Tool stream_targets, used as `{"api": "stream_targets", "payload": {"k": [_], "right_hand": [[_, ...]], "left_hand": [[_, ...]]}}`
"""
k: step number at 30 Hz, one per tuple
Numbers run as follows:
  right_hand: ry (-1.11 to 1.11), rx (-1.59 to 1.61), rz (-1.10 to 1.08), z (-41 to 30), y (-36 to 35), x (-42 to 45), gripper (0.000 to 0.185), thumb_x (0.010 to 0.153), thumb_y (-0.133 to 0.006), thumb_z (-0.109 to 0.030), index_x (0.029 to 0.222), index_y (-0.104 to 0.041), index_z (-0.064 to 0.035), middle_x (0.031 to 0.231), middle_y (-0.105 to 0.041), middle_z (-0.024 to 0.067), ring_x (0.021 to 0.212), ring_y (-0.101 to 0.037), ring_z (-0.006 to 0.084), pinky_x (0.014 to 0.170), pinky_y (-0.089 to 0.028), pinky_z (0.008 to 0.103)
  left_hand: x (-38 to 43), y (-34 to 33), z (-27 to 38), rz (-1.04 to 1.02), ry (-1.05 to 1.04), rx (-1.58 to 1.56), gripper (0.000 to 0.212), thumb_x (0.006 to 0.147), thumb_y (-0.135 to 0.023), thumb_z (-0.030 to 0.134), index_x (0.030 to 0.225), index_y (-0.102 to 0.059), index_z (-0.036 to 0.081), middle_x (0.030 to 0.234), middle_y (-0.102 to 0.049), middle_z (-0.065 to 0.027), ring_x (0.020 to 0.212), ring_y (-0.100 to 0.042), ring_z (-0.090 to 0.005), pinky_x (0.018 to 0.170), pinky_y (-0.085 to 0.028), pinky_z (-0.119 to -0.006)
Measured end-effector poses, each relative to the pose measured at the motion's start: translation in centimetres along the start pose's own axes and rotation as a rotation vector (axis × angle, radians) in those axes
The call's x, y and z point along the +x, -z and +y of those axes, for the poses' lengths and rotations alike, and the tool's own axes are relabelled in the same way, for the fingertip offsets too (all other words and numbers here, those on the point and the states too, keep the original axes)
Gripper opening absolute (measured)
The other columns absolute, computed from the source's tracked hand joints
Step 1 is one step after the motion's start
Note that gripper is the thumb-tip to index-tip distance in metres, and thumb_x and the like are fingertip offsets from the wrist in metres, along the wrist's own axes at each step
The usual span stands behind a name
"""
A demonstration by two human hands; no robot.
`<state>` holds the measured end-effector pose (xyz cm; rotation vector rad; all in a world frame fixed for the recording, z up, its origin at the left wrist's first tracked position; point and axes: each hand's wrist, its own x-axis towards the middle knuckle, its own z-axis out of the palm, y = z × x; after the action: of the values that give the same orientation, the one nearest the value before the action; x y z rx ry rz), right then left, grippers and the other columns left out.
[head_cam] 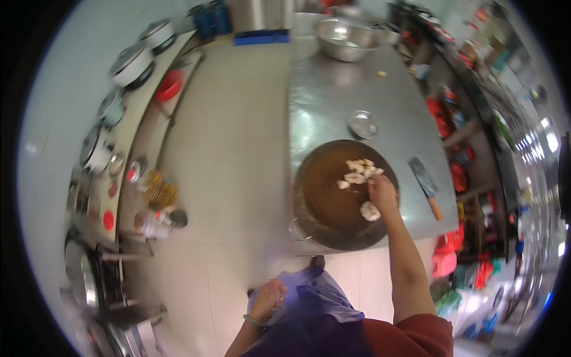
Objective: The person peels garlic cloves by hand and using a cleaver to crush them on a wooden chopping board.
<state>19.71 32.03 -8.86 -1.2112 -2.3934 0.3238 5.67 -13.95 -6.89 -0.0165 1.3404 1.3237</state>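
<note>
My right hand (382, 193) reaches over the right side of a round wooden chopping board (325, 209). Its fingertips meet the edge of a small heap of whitish pieces (355, 172) that look like garlic cloves; whether they pinch one is unclear. Just below that hand lies a rounder whitish lump (370, 211), like a garlic bulb. My left hand (269, 298) is low by my lap, in front of the purple apron (308, 328). Its fingers are curled and blurred, and what they may hold is hidden. A cleaver (424, 185) with a wooden handle lies right of the board.
The board rests on a steel table (330, 96). Beyond it are a small clear dish (362, 124) and a large steel bowl (347, 39). A metal ring handle (299, 230) hangs at the board's left edge. Cookers (131, 67) and an oil bottle (161, 191) stand along the left wall.
</note>
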Motion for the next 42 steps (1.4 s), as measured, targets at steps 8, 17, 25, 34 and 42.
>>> {"api": "stream_targets", "payload": {"k": [8,17,25,34,42], "right_hand": [[0.483,0.355,-0.076,-18.6,-1.0,3.3,0.031,0.081,-0.06,0.003,0.11,-0.067,-0.0064,0.11,-0.067,0.0169,0.107,-0.063,0.0362,0.092,-0.052,0.0466],[0.534,0.49,-0.75,-33.4,-20.7,-1.8,0.023,0.084,-0.064,-0.004,0.107,-0.065,-0.0051,0.109,-0.065,0.0168,0.103,-0.063,0.0378,0.087,-0.054,0.0432],[-0.022,0.064,-1.115,-25.4,-38.7,-9.1,0.027,0.084,-0.062,-0.016,0.108,-0.069,-0.0063,0.111,-0.068,0.0182,0.104,-0.064,0.0376,0.09,-0.052,0.0445],[-0.551,-0.006,-0.799,-10.2,-66.2,-9.4,0.041,0.085,-0.063,-0.017,0.121,-0.063,0.002,0.111,-0.066,0.0268,0.106,-0.064,0.0412,0.092,-0.052,0.0459],[-0.704,-0.303,-0.558,6.7,-85.6,-9.3,0.063,0.086,-0.06,-0.006,0.142,-0.036,0.01,0.146,-0.037,0.0336,0.135,-0.04,0.0458,0.115,-0.035,0.0469]], "left_hand": [[1.6,-0.5,3.1,-0.031,0.049,0.023,0.041,0.106,-0.043,0.039,0.08,-0.055,0.01,0.07,-0.049,0.0002,0.052,-0.041,-0.0083,0.047,-0.033,-0.025],[7.6,12.5,10.0,-0.03,0.051,-0.111,0.031,0.104,-0.048,0.025,0.123,-0.051,0.001,0.073,-0.052,-0.0014,0.06,-0.05,-0.0093,0.052,-0.042,-0.025],[11.5,21.9,13.0,0.153,-0.015,0.104,0.031,0.104,-0.047,0.015,0.132,-0.048,0.002,0.08,-0.059,-0.0038,0.061,-0.054,-0.0077,0.055,-0.049,-0.025],[21.6,25.6,3.0,-0.056,0.39,-0.1,0.037,0.107,-0.046,0.033,0.086,-0.06,0.005,0.062,-0.052,-0.0025,0.053,-0.048,-0.0132,0.048,-0.038,-0.029],[37.3,29.6,-1.6,0.07,0.708,-0.113,0.034,0.106,-0.045,0.03,0.09,-0.061,0.005,0.064,-0.054,-0.0041,0.054,-0.049,-0.0138,0.05,-0.04,-0.03]]}}
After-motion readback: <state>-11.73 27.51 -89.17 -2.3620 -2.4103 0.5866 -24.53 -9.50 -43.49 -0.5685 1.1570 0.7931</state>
